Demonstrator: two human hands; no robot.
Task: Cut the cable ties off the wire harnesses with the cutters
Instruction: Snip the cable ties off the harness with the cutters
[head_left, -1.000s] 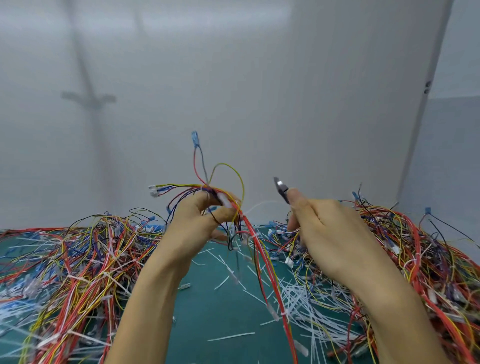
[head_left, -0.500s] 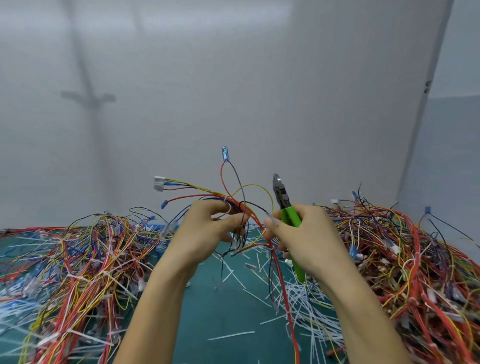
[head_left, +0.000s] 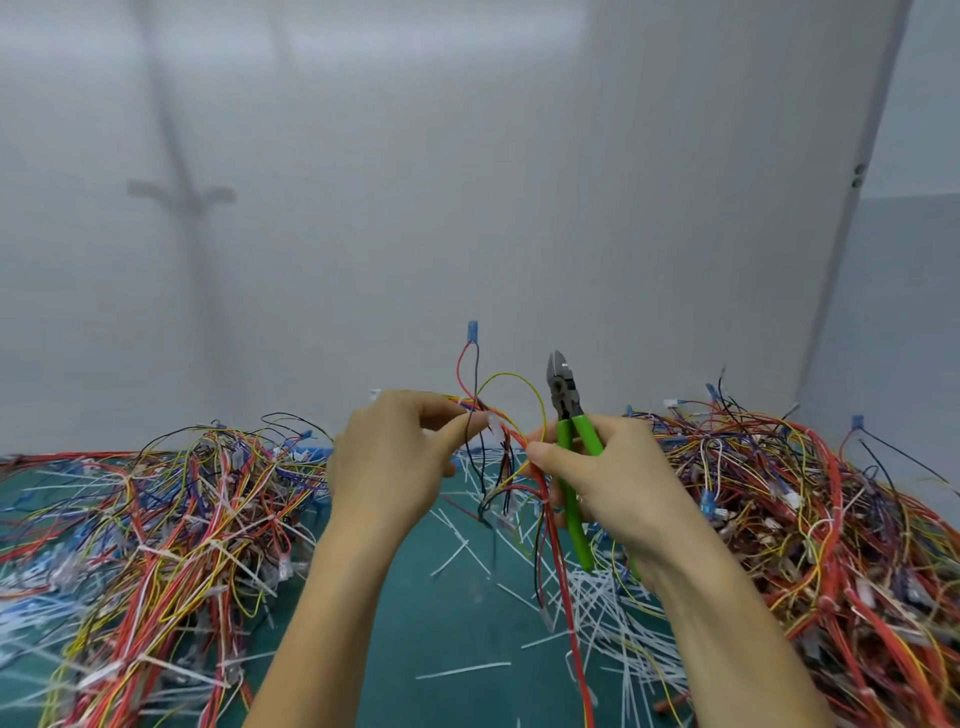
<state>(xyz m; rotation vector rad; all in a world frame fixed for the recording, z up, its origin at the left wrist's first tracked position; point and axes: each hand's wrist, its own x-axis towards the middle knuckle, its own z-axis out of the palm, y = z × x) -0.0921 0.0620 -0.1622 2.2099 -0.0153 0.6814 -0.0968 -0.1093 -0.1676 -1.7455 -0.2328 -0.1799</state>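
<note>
Cutters (head_left: 565, 431): long axis near upright, nose pointing to 12 o'clock, green handles running down toward 5 o'clock; jaws look closed. The right hand (head_left: 608, 483) has its fingers curled round the handles, thumb tip against the harness (head_left: 511, 441) wires. The left hand (head_left: 395, 462), at 9 o'clock of the cutters, pinches the harness between thumb and curled fingers. The harness lies between the hands, just beside the cutters; one lead with a blue terminal (head_left: 472, 331) stands to 12 o'clock, and the red strands hang to 6 o'clock. Below, the table (head_left: 441, 623) carries cut ties (head_left: 597, 597) and wire piles at 9 o'clock (head_left: 156, 519) and 3 o'clock (head_left: 805, 509).
</note>
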